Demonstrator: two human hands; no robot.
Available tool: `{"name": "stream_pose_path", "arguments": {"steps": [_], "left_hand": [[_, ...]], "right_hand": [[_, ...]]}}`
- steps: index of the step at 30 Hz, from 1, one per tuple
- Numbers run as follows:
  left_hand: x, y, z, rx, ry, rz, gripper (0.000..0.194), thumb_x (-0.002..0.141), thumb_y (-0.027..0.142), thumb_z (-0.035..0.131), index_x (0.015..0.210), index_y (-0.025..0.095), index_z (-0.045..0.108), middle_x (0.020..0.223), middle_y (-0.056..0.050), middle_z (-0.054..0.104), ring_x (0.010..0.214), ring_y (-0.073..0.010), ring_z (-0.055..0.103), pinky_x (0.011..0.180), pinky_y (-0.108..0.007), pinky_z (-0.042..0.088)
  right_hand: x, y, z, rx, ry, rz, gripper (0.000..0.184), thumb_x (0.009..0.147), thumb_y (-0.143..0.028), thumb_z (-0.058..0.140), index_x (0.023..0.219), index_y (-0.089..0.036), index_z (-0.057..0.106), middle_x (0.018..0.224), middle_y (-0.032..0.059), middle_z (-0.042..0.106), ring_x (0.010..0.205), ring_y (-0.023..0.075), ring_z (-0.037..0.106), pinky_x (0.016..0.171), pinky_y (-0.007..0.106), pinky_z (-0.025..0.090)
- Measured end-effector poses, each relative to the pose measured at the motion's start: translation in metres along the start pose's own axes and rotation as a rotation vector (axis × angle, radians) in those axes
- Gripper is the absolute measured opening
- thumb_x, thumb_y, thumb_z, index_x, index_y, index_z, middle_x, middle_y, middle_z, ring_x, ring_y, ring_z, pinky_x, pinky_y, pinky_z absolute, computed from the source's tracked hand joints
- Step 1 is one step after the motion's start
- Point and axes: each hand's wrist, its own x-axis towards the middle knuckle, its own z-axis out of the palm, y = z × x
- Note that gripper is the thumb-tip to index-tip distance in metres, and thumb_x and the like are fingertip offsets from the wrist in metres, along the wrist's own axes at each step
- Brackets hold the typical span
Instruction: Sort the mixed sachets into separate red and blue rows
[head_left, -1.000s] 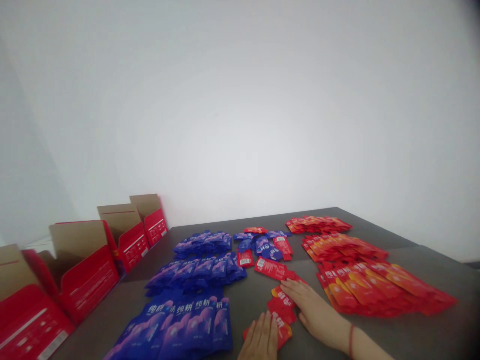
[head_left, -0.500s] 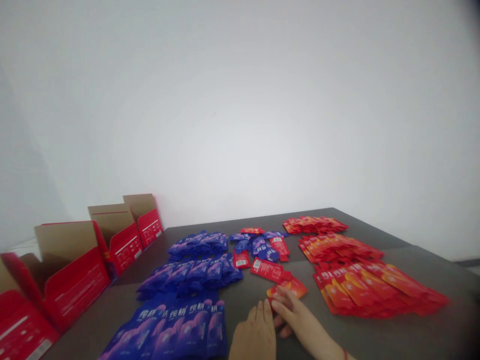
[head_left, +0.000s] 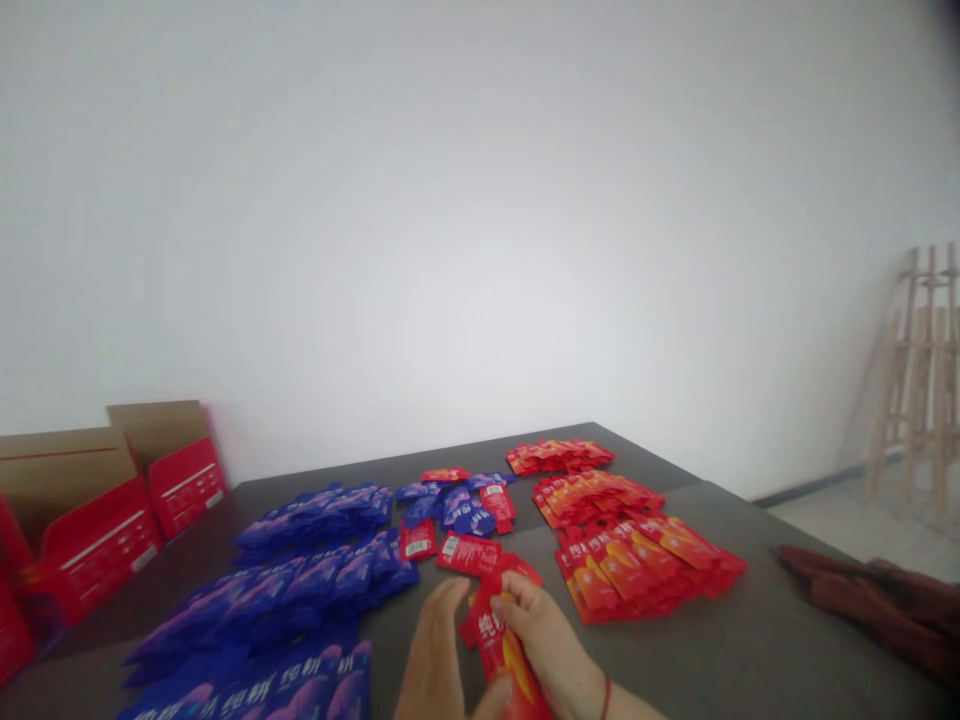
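Note:
A red-and-orange sachet (head_left: 514,672) with white lettering stands tilted up at the near middle of the table. My right hand (head_left: 551,640) is closed on its upper right edge, thumb on the printed face. On the other side, my left hand (head_left: 433,655) has its fingers stretched and apart from its thumb, whose tip touches or overlaps the sachet's lower left edge. Just beyond the hands are mixed red sachets (head_left: 469,553) and blue sachets (head_left: 454,508), lying loosely. Part of the held sachet runs below the picture.
Rows of overlapping blue sachets (head_left: 292,590) lie on the left of the dark table (head_left: 645,660); rows of red-orange sachets (head_left: 645,565) lie on the right. Open red cartons (head_left: 187,485) line the left edge. Dark reddish-brown cloth (head_left: 877,600) and stacked wooden stools (head_left: 919,390) are at right.
My right hand has lifted a red sachet from the table, and it now stands tilted up between my hands. My left hand has turned on edge. The view has swung right.

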Motion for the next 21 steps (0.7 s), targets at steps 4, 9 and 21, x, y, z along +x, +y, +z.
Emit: {"name": "stream_pose_path", "arguments": {"steps": [4, 9, 21], "left_hand": [[0.000, -0.002, 0.016, -0.479, -0.223, -0.361, 0.056, 0.074, 0.056, 0.063, 0.116, 0.018, 0.059, 0.106, -0.012, 0.067, 0.099, -0.0308, 0.062, 0.083, -0.040, 0.050], [0.000, 0.007, 0.027, -0.797, -0.185, -0.492, 0.058, 0.065, 0.064, 0.070, 0.101, 0.019, 0.065, 0.101, -0.010, 0.070, 0.092, -0.0278, 0.065, 0.084, -0.037, 0.049], [0.006, -0.020, 0.031, -0.878, 0.048, -0.733, 0.064, 0.060, 0.065, 0.072, 0.096, 0.013, 0.064, 0.056, -0.001, 0.063, 0.045, -0.0157, 0.058, 0.046, -0.025, 0.045]], "right_hand": [[-0.002, -0.002, 0.002, -0.269, 0.049, -0.117, 0.024, 0.075, -0.041, 0.063, 0.088, -0.021, 0.063, 0.073, -0.0021, 0.065, 0.066, 0.0154, 0.060, 0.065, 0.028, 0.046], [-0.008, -0.005, -0.003, -0.701, 0.159, -0.236, 0.051, 0.076, -0.025, 0.058, 0.127, -0.020, 0.052, 0.121, 0.0061, 0.062, 0.108, 0.0212, 0.057, 0.096, 0.035, 0.042], [-0.007, 0.008, -0.017, -1.070, -0.100, -0.241, 0.049, 0.091, -0.024, 0.039, 0.140, -0.018, 0.039, 0.136, 0.0102, 0.052, 0.123, 0.0186, 0.051, 0.103, 0.032, 0.040]]}}
